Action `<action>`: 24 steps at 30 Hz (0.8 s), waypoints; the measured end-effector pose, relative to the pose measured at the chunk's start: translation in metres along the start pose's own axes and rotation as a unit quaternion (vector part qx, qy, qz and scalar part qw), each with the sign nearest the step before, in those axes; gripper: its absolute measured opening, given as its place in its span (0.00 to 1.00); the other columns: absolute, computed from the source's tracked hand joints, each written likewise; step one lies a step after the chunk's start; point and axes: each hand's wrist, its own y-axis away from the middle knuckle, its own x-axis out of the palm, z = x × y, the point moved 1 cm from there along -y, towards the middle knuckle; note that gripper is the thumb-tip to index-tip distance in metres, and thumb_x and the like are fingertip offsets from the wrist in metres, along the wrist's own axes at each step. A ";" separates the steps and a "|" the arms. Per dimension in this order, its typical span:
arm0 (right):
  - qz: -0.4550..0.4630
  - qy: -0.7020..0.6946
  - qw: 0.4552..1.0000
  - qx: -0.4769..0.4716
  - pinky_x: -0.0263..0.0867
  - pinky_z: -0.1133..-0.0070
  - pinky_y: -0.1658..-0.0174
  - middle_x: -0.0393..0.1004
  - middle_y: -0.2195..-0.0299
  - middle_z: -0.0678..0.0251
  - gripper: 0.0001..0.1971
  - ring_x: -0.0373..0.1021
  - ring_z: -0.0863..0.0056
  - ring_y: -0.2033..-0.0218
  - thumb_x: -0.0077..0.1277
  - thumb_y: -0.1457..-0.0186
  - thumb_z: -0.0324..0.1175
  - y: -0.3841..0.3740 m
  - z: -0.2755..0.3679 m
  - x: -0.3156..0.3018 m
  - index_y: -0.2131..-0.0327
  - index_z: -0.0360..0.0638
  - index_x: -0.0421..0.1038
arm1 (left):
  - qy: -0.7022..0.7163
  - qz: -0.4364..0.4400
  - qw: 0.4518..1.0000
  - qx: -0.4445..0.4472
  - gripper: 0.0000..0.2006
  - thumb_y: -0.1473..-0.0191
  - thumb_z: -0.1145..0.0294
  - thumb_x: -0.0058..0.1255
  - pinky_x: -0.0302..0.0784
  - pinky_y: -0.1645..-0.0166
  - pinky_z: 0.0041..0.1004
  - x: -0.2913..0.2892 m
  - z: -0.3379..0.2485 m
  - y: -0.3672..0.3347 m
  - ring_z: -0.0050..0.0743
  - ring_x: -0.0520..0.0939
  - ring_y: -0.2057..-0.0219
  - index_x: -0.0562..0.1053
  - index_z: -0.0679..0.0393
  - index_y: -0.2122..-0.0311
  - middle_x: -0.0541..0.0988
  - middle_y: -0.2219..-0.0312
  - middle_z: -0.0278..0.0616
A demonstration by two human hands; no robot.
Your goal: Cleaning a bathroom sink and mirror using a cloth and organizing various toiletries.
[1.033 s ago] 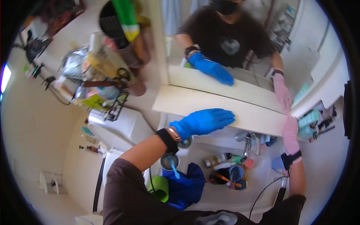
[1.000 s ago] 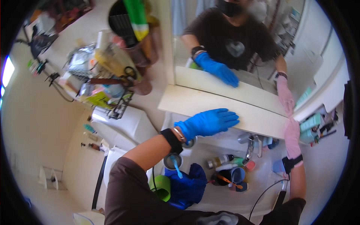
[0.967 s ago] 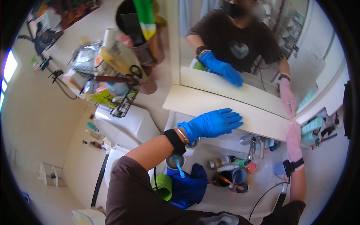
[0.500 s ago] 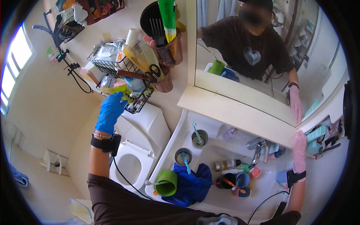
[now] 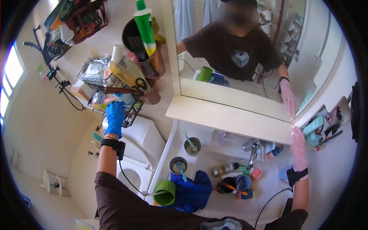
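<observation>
My left hand (image 5: pixel 115 118), in a blue glove, reaches to the lower black wire basket (image 5: pixel 132 114) on the wall above the toilet. Its fingers are curled in among packets and bottles, and whatever they grip is hidden. A yellow-green packet (image 5: pixel 110 104) lies right by the fingertips. Over the hand, a pair of black-handled scissors (image 5: pixel 139 87) hangs by the pink-brown cups. On the far right, my right hand (image 5: pixel 298 147), in a pink glove, lies with fingers stretched out against the end of the cream ledge (image 5: pixel 234 115) below the mirror.
Under my left arm stands a white toilet (image 5: pixel 138 130). The sink (image 5: pixel 214 134) holds steel cups with toothbrushes, bottles, a blue cup (image 5: pixel 243 183) and a tap (image 5: pixel 253 153). A green cup (image 5: pixel 165 193) and blue cloth (image 5: pixel 191 193) sit at its near left. A cable hangs from each wrist strap.
The view has shifted, so most fixed things sit further left. My left hand has moved in closer under the scissors, its fingers more curled. My right hand stays at the ledge's end.
</observation>
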 end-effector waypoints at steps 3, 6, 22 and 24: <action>-0.006 -0.003 1.000 0.006 0.57 0.72 0.49 0.66 0.57 0.56 0.14 0.62 0.60 0.54 0.39 0.55 0.22 0.002 -0.007 0.000 0.63 0.36 0.68 | 0.085 -0.105 0.991 0.008 0.05 0.60 0.68 0.52 0.70 0.68 0.37 -0.006 0.001 0.003 0.43 0.77 0.71 0.75 0.51 0.74 0.76 0.75 0.44; -0.012 -0.027 1.000 0.010 0.58 0.73 0.50 0.67 0.57 0.59 0.14 0.62 0.62 0.54 0.39 0.54 0.22 -0.002 0.006 0.001 0.63 0.36 0.69 | 0.156 -0.137 0.978 0.030 0.08 0.57 0.71 0.51 0.71 0.63 0.36 -0.026 0.009 0.014 0.47 0.76 0.67 0.74 0.54 0.68 0.76 0.69 0.46; 0.083 -0.511 0.838 0.169 0.61 0.85 0.59 0.71 0.70 0.66 0.14 0.67 0.80 0.68 0.31 0.55 0.22 0.057 0.086 -0.108 0.68 0.35 0.69 | 0.754 -0.090 0.630 -0.162 0.19 0.45 0.62 0.42 0.68 0.56 0.24 -0.210 -0.068 0.103 0.24 0.73 0.65 0.64 0.63 0.51 0.72 0.63 0.36; 0.100 -0.504 0.858 0.001 0.62 0.85 0.62 0.71 0.68 0.66 0.13 0.67 0.82 0.68 0.34 0.50 0.25 0.076 0.101 -0.090 0.63 0.35 0.69 | 0.773 0.131 0.621 -0.002 0.19 0.46 0.60 0.44 0.66 0.64 0.19 -0.246 -0.161 0.104 0.18 0.70 0.70 0.65 0.63 0.53 0.70 0.69 0.34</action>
